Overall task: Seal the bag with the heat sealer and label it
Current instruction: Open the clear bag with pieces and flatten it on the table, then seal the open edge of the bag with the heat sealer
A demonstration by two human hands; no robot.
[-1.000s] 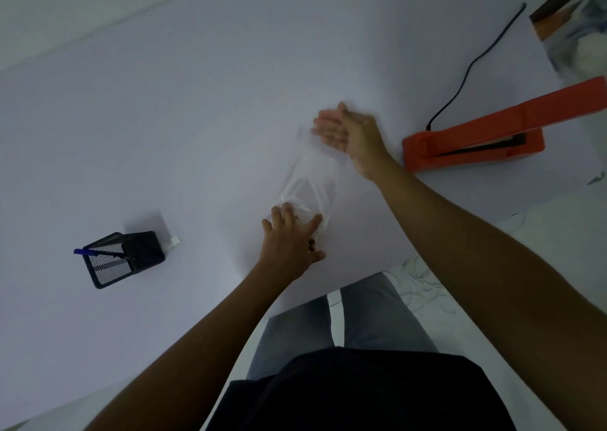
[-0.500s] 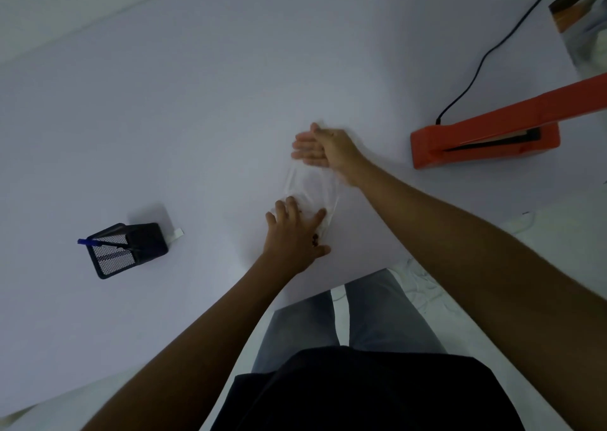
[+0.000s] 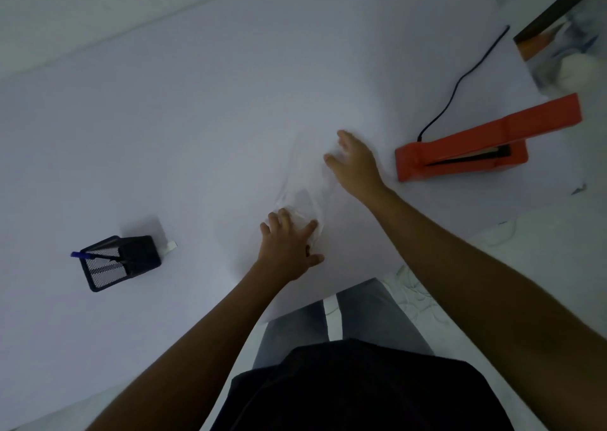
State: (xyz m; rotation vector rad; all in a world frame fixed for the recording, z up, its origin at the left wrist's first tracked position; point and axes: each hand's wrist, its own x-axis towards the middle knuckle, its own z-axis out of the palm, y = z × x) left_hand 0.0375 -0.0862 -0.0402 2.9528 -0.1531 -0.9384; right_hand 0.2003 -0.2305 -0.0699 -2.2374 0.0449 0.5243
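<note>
Smoothing strokes are what change here: a moment ago the right hand (image 3: 356,164) lay nearer the left across the bag (image 3: 303,187); now it has slid outward toward 1 o'clock, fingers spread flat and clamped on nothing, over the bag's far end. The left hand (image 3: 289,250) stays pressed open-palmed on the near end, pinning it to the counter (image 3: 197,118). My reading: air is being pushed out, so sealing has not begun. The heat sealer (image 3: 476,144) sits at 3 o'clock from the bag, its arm raised, cord (image 3: 460,82) trailing to 1 o'clock. A mesh pen holder (image 3: 120,261) with a blue pen (image 3: 80,255) stands well apart at 9 o'clock. Nothing lies between bag and sealer.
</note>
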